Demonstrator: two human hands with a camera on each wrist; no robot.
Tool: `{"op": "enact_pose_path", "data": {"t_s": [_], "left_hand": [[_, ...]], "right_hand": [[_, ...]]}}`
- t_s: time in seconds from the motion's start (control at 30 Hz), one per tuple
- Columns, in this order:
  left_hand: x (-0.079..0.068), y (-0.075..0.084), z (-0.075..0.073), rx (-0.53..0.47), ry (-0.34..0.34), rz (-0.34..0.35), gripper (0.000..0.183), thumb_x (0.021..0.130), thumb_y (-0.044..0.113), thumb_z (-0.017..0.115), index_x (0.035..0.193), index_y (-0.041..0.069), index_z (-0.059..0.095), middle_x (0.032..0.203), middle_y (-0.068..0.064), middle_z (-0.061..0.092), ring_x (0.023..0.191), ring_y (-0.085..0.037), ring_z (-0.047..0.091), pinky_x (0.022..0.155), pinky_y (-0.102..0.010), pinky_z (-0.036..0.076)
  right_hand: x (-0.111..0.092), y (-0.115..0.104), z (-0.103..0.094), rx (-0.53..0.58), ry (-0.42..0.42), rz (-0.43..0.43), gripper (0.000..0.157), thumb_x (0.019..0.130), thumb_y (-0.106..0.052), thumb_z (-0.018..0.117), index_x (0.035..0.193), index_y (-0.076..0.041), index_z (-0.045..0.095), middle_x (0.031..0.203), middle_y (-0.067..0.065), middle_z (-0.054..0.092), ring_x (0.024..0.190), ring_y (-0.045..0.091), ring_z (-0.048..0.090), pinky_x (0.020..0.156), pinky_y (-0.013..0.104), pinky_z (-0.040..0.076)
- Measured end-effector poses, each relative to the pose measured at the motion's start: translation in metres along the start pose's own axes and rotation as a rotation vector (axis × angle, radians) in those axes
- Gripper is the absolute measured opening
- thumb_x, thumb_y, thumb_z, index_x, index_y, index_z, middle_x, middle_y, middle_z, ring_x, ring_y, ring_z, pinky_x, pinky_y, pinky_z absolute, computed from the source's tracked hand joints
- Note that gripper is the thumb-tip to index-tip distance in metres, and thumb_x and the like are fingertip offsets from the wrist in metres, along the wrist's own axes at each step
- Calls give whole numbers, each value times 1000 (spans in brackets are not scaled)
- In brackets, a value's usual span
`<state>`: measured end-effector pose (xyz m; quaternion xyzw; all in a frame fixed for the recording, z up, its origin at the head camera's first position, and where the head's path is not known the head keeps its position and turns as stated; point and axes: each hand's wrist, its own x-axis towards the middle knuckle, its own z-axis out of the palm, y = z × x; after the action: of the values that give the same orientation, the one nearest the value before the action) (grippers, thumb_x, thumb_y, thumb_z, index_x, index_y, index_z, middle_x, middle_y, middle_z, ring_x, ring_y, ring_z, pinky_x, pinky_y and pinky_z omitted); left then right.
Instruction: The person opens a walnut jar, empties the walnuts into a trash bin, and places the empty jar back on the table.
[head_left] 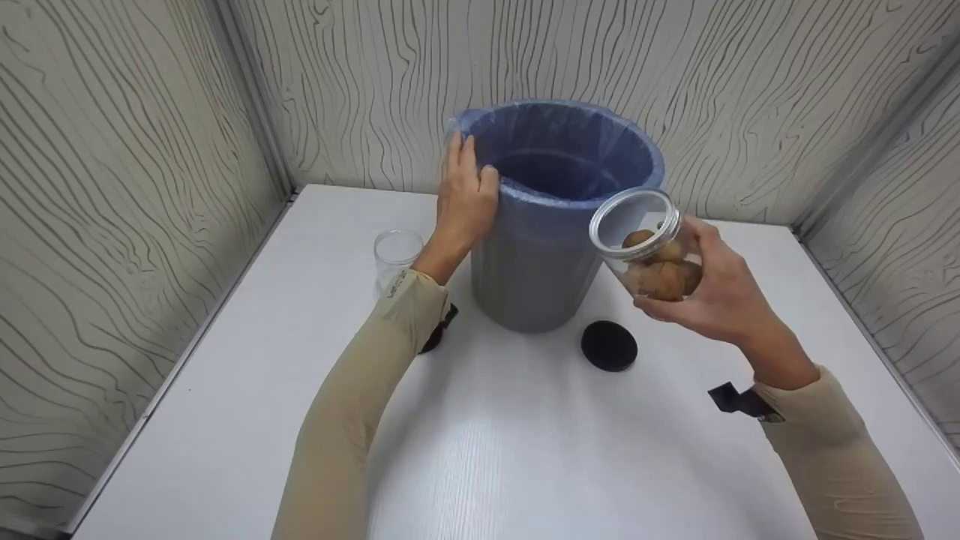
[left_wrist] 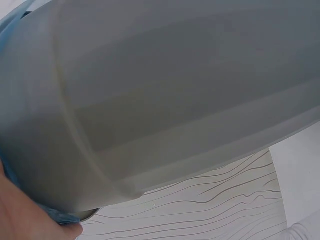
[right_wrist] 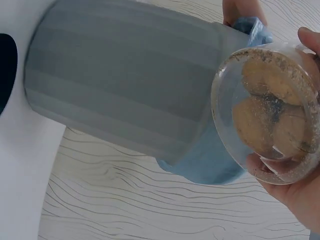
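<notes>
A grey trash can (head_left: pixel 529 277) with a blue liner (head_left: pixel 570 127) stands upright toward the back of the table. My left hand (head_left: pixel 469 191) holds its left rim, with the fingers and thumb on the liner there. My right hand (head_left: pixel 724 289) grips a clear plastic jar (head_left: pixel 634 251) around its side, the uncovered mouth tipped toward the can's front right rim. Several round brown cookies (head_left: pixel 660 277) lie in the jar. Through the jar's base in the right wrist view, the cookies (right_wrist: pixel 255 122) and fine crumbs show.
An upright clear jar (head_left: pixel 397 247) stands left of the can, partly behind my left forearm. One black lid (head_left: pixel 609 346) lies in front of the can; another dark round piece (head_left: pixel 433 340) is mostly hidden by my left sleeve. Wood-patterned walls (head_left: pixel 360 90) enclose the white table (head_left: pixel 247 375).
</notes>
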<state>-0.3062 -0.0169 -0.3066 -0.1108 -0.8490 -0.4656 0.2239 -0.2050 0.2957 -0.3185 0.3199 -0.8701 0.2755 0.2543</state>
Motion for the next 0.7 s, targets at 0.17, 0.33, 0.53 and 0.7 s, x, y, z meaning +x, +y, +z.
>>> {"op": "enact_pose_path", "data": {"t_s": [0.17,0.33,0.53,0.7], "left_hand": [[0,1,-1,22,-2,2,58,94,21,33,147,-2,26,156,-13,13,143,-21,10,112,-29,11],[1,1,0,42,-13,-7,59,94,23,33,147,-1,26,156,-13,13,143,-19,9,112,-28,11],[1,2,0,51,-7,-15,59,93,22,34,147,-2,26,156,-13,14,143,-20,10,112,-27,10],[1,2,0,50,-3,-19,59,93,22,34,147,-2,26,156,-12,14,143,-20,10,112,-27,10]], "right_hand": [[12,2,-13,-23,47,35,102,55,-12,91,140,-5,35,118,16,56,98,27,54,83,27,39],[23,4,-28,-51,54,184,98,60,-20,89,139,-4,34,117,21,54,102,36,52,79,56,39],[38,9,-41,-100,26,308,100,64,-34,87,140,-6,29,120,25,51,105,42,51,83,60,39],[49,14,-49,-137,-15,369,104,66,-44,83,144,-10,23,122,26,49,105,42,49,84,59,39]]}}
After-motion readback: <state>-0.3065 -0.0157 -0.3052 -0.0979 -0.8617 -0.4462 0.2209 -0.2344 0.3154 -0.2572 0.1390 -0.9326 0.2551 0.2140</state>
